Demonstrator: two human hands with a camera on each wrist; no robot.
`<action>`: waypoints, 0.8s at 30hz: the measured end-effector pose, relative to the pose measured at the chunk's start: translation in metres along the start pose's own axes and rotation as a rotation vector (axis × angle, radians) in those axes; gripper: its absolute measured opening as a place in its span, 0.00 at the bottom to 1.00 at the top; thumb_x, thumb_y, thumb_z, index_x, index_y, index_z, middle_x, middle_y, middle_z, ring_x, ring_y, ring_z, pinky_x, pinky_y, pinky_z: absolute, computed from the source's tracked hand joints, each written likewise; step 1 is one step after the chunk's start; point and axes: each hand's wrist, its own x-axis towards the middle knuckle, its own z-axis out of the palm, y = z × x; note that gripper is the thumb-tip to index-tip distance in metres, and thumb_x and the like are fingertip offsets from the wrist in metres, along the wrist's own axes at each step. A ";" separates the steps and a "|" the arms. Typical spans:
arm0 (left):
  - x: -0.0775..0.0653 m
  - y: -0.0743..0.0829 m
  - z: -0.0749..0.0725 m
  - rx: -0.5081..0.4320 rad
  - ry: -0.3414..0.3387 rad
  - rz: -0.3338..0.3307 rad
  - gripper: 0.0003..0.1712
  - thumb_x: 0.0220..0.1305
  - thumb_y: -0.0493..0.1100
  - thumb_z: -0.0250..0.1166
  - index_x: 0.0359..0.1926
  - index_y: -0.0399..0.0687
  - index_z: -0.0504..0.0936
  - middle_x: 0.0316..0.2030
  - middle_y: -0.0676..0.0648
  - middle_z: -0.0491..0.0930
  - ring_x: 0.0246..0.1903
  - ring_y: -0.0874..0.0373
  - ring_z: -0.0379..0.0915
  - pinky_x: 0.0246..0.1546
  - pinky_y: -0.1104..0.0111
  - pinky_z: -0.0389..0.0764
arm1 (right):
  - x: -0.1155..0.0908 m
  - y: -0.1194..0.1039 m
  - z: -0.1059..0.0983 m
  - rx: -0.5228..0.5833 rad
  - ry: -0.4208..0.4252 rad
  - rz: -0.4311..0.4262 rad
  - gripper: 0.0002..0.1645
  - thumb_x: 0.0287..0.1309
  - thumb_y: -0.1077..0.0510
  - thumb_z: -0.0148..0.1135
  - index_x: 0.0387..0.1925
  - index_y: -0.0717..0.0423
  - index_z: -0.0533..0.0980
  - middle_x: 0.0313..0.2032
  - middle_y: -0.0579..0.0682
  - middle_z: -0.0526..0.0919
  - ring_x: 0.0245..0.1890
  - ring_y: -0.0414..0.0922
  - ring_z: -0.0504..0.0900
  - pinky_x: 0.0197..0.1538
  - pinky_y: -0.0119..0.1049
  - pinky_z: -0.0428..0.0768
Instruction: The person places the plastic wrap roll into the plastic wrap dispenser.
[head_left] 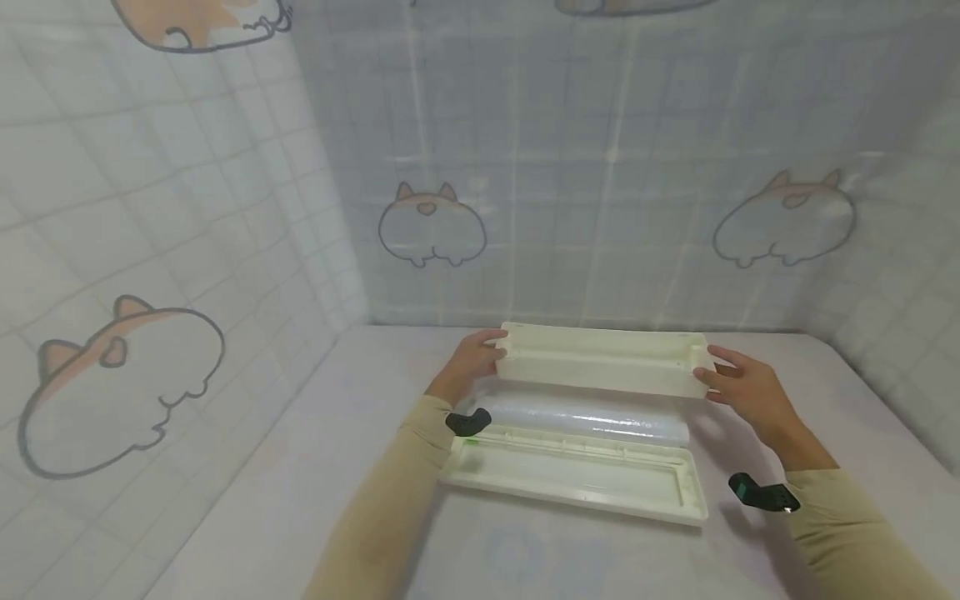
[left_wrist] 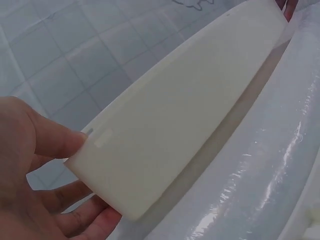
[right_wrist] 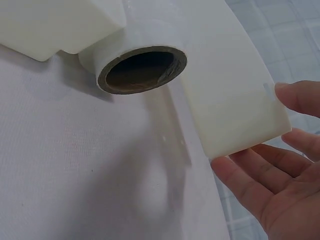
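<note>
A long cream plastic box (head_left: 600,360), with an open trough facing me, is held up behind a roll of clear film. My left hand (head_left: 471,360) grips its left end; the left wrist view shows the thumb on the long side and fingers around the end. On the other end, my right hand (head_left: 746,392) holds it between thumb and fingers. The film roll (head_left: 592,419) lies lengthwise just in front of the box, its hollow cardboard core (right_wrist: 142,70) showing in the right wrist view. Nearest me lies a matching shallow cream lid (head_left: 581,502), inner side up.
A pale cloth covers the table (head_left: 262,500). Behind it hangs a checked curtain (head_left: 570,208) with dog drawings, and similar cloth walls (head_left: 187,250) close in both sides. Dark straps (head_left: 467,422) sit at both wrists.
</note>
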 end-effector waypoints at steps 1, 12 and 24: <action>-0.002 0.000 -0.001 -0.001 0.001 0.000 0.27 0.68 0.36 0.63 0.67 0.47 0.74 0.68 0.41 0.68 0.62 0.46 0.70 0.61 0.53 0.74 | 0.000 0.000 0.000 -0.005 -0.005 0.004 0.50 0.67 0.44 0.64 0.76 0.66 0.52 0.67 0.76 0.62 0.43 0.23 0.75 0.46 0.32 0.84; -0.007 -0.008 -0.004 0.010 -0.012 0.027 0.26 0.69 0.37 0.63 0.67 0.46 0.75 0.68 0.40 0.67 0.62 0.45 0.69 0.62 0.53 0.73 | 0.001 0.000 0.003 -0.046 -0.035 0.031 0.48 0.70 0.46 0.61 0.76 0.66 0.52 0.68 0.75 0.61 0.59 0.55 0.77 0.49 0.37 0.84; -0.018 -0.005 -0.011 0.041 0.017 0.031 0.27 0.69 0.36 0.63 0.68 0.45 0.73 0.67 0.37 0.67 0.62 0.43 0.69 0.60 0.54 0.76 | 0.009 -0.002 0.008 -0.051 -0.087 0.036 0.44 0.74 0.51 0.55 0.76 0.69 0.47 0.69 0.78 0.56 0.65 0.68 0.68 0.51 0.40 0.83</action>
